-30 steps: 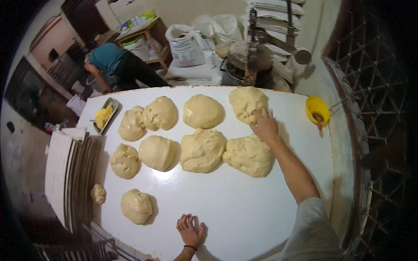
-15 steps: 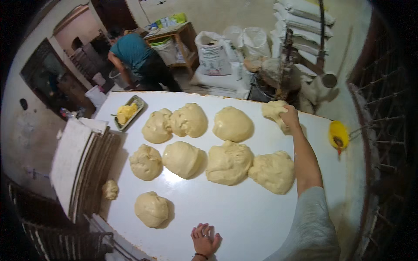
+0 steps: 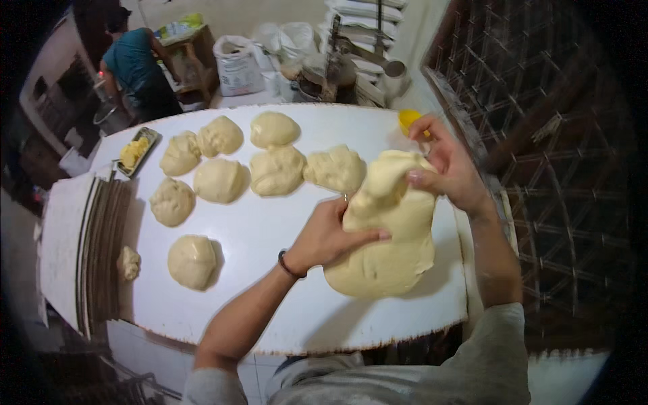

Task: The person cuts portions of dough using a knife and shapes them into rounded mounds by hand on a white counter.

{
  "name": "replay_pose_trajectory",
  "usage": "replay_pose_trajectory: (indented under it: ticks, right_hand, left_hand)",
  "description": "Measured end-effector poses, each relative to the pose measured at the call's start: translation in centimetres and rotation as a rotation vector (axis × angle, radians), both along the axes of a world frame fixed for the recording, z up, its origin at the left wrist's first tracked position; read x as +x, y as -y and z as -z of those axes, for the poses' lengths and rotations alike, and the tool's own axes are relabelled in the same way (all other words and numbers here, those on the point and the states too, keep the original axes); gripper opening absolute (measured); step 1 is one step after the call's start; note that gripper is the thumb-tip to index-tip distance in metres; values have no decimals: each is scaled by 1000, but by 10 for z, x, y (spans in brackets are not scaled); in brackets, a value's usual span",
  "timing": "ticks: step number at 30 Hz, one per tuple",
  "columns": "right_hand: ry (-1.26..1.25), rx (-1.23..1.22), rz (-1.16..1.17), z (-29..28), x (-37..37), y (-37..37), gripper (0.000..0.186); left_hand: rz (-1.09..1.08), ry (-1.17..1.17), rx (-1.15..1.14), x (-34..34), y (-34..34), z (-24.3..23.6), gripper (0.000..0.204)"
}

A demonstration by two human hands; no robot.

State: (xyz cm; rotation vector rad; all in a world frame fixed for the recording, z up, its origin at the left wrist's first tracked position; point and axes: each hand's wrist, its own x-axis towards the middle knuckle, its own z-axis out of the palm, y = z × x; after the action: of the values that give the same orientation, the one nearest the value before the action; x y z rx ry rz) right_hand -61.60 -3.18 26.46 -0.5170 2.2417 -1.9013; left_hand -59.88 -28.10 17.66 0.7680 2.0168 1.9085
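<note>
A large, smooth piece of pale yellow dough (image 3: 388, 260) hangs over the right part of the white table, its shadow falling on the tabletop. My left hand (image 3: 334, 236) grips its left side, thumb across the front and the other fingers hidden behind. At the upper right, my right hand (image 3: 455, 169) has its thumb pressed against the folded top of the dough, with fingers curled above. Several dough lumps stand to the left; the nearest to my hands is a rough-topped lump (image 3: 335, 169). A rounder lump (image 3: 192, 262) sits alone at the front left.
A tray of yellow fat (image 3: 137, 150) rests at the table's far left corner. Stacked boards (image 3: 88, 250) stand along the left edge, beside a small dough scrap (image 3: 129, 263). A yellow scoop (image 3: 409, 120) lies far right. Beyond the table, a person (image 3: 138, 67) stands near sacks (image 3: 237, 66).
The dough from the far right has come toward me and is lifted, with my left hand now on it too. My view has shifted rightward. The other person has straightened up.
</note>
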Motion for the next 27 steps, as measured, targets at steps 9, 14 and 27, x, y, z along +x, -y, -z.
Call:
replay_pose_trajectory:
  ticks: [9,14,27]
  right_hand:
    - [-898,138,488,-31,193,24,71]
    - [-1241,579,685,46,207,48,49]
    - [356,427,292,319,336,51,70]
  left_hand:
    - [-16,-1186,314,82,-3,-135,42]
    - [-99,-1196,-107,111,32,-69,55]
    - [-288,-51,-487,266,59,215,70]
